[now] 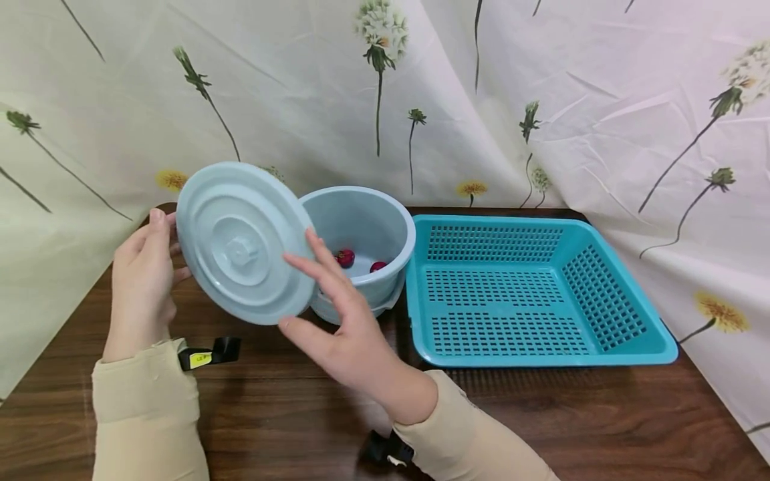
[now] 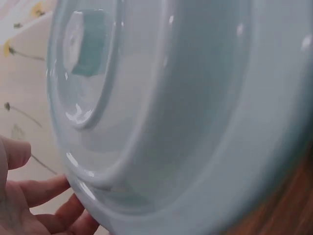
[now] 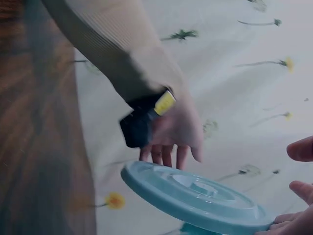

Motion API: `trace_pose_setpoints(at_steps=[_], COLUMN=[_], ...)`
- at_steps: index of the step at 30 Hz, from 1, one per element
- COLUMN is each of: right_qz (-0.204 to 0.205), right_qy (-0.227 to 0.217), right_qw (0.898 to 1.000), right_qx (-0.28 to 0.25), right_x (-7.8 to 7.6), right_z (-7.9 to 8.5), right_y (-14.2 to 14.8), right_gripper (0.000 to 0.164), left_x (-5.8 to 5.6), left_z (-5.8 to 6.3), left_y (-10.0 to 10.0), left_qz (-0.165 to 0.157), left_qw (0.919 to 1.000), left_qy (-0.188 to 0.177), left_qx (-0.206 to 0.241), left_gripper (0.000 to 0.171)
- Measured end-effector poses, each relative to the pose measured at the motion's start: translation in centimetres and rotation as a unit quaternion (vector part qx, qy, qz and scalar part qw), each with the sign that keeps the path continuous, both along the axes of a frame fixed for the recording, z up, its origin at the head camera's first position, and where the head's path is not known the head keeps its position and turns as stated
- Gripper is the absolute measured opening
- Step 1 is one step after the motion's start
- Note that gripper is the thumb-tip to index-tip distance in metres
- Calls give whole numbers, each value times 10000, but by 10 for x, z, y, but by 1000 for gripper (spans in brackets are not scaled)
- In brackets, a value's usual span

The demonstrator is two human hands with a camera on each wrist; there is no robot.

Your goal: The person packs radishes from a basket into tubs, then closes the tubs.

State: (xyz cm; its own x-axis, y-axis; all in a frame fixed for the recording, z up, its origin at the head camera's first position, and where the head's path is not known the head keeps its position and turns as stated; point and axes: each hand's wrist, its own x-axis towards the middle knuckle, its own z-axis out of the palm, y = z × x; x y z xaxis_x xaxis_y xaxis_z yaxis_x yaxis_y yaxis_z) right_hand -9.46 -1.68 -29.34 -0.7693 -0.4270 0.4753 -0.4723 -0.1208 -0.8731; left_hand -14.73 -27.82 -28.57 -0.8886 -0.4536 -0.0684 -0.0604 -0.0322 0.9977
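Observation:
A light blue round lid (image 1: 240,244) with a small knob is held tilted up between both hands, its knob side showing. The left hand (image 1: 141,280) touches the lid's left rim with its fingers; in the left wrist view its thumb (image 2: 17,154) stands clear of the rim. At the opposite rim the right hand (image 1: 345,334) holds the lid, two fingers spread over its face; the other fingers are partly hidden. Just behind the lid stands a light blue bucket (image 1: 373,200), uncovered, with small dark red round things (image 1: 345,258) at its bottom.
A turquoise slotted plastic basket (image 1: 493,361) sits right of the bucket, close beside it. Both stand on a dark brown wood-grain table (image 1: 289,414). White cloth (image 1: 289,100) with a dandelion print hangs behind and at the sides.

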Motion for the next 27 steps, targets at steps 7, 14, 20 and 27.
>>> trace_pose_setpoints(at_steps=[7,14,20,27], right_qz=[-218,-399,-688,-1113], right_qy=[-162,-334,-515,-651], right_qw=[9981,9945,9923,9877], right_qx=[-546,-911,-888,-889], right_x=[-6,-13,-20,-26], right_z=[9,14,16,16], right_y=[12,21,29,34], right_gripper=[57,60,60,62], left_x=[0,1,4,2], left_z=[6,9,13,11], left_y=[20,34,46,64], left_qz=[0,144,205,-5], left_qw=[9982,9968,9952,9940], left_qy=[598,788,956,1087], left_qx=[8,3,-27,-83], left_gripper=[51,45,44,40])
